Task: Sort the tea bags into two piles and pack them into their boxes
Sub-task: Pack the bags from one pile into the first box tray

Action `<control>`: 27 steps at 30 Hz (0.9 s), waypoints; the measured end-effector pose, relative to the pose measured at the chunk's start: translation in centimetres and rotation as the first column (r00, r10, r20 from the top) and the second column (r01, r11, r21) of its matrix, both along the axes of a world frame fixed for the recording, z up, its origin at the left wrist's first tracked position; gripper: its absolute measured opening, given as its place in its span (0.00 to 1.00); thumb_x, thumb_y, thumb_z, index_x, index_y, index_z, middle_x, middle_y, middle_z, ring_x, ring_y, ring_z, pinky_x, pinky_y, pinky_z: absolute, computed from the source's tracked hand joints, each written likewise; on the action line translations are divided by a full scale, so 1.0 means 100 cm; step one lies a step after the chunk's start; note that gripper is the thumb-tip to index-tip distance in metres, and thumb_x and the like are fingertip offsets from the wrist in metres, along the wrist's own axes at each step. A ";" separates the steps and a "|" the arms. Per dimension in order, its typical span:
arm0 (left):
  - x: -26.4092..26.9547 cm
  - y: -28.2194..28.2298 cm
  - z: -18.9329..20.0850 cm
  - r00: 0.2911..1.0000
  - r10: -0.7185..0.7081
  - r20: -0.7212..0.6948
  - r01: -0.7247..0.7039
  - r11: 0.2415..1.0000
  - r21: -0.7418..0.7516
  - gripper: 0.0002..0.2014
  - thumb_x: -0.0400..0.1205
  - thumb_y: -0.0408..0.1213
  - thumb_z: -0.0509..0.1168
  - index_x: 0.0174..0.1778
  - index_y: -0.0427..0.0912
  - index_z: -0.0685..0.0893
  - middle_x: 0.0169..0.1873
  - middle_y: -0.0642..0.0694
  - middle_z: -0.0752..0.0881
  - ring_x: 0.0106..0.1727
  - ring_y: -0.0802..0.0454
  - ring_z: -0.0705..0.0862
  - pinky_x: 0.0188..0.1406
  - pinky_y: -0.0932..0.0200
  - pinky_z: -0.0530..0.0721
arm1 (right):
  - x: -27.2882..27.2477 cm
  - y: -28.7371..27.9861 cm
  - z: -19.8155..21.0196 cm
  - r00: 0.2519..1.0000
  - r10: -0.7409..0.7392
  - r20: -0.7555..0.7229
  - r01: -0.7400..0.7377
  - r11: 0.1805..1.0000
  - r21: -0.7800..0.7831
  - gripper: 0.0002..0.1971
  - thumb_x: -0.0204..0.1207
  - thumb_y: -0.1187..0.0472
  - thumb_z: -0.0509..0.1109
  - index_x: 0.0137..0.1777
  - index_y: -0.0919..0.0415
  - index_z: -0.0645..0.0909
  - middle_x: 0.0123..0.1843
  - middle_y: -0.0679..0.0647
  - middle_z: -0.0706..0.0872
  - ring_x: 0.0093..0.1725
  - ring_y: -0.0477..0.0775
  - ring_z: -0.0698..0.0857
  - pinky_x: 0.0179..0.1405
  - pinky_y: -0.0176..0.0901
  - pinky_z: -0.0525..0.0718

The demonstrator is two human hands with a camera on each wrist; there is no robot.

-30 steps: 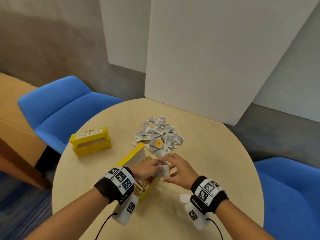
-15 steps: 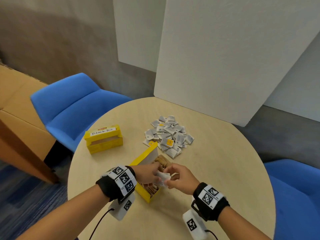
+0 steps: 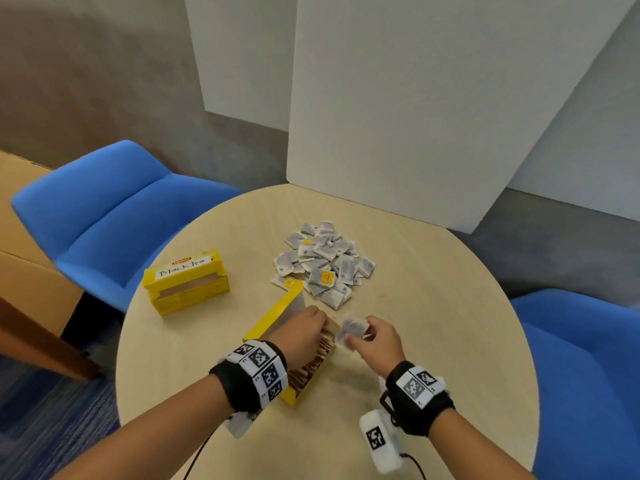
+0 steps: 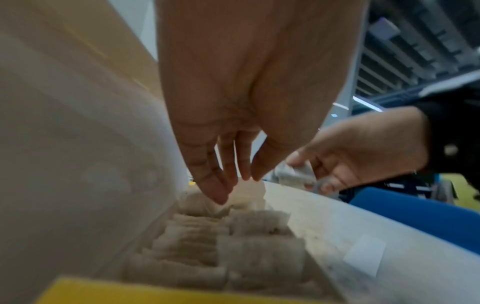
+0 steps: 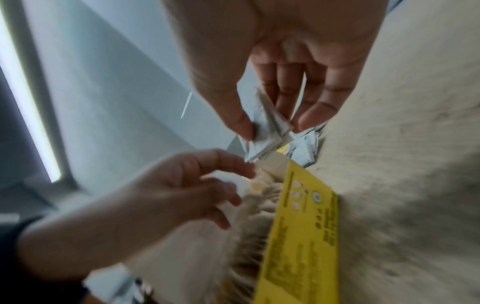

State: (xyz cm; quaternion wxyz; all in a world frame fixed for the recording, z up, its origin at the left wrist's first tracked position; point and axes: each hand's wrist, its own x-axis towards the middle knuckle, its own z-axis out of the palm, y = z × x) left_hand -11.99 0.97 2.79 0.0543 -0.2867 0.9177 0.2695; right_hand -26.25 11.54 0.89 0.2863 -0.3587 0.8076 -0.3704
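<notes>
An open yellow box [image 3: 313, 377], its lid [image 3: 277, 311] raised, lies near the front of the round table [image 3: 433, 306] with brown tea bags [image 4: 197, 244] packed in rows. My left hand [image 3: 320, 322] reaches into its far end and pinches a pale tea bag [image 4: 249, 190] between thumb and fingertips [image 4: 218, 195]. Just right of the box, my right hand [image 3: 356, 332] pinches a small stack of grey-white tea bags [image 5: 267, 127]. A loose pile of tea bags [image 3: 322, 265] lies behind the box. A second yellow box [image 3: 187, 282], labelled Black Tea, stands open at the left.
Blue chairs stand at the left [image 3: 114, 216] and right [image 3: 585, 375] of the table. White panels [image 3: 415, 116] rise behind its far edge. A wooden cabinet [image 3: 20, 271] is at far left. A small white slip [image 4: 363, 254] lies on the table beside the box.
The hands, which held the stack together, have parted. My left hand went down into the open box with one bag; my right hand drew slightly right, keeping the stack.
</notes>
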 end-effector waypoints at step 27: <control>-0.020 0.007 -0.001 0.926 -0.213 0.311 0.279 0.943 -0.183 0.19 0.85 0.37 0.50 0.72 0.38 0.70 0.62 0.35 0.81 0.56 0.35 0.81 0.45 0.53 0.75 | 0.000 -0.036 -0.015 0.999 -0.023 0.045 0.024 1.000 -0.020 0.10 0.66 0.57 0.79 0.42 0.62 0.85 0.37 0.54 0.89 0.35 0.51 0.83 0.37 0.46 0.82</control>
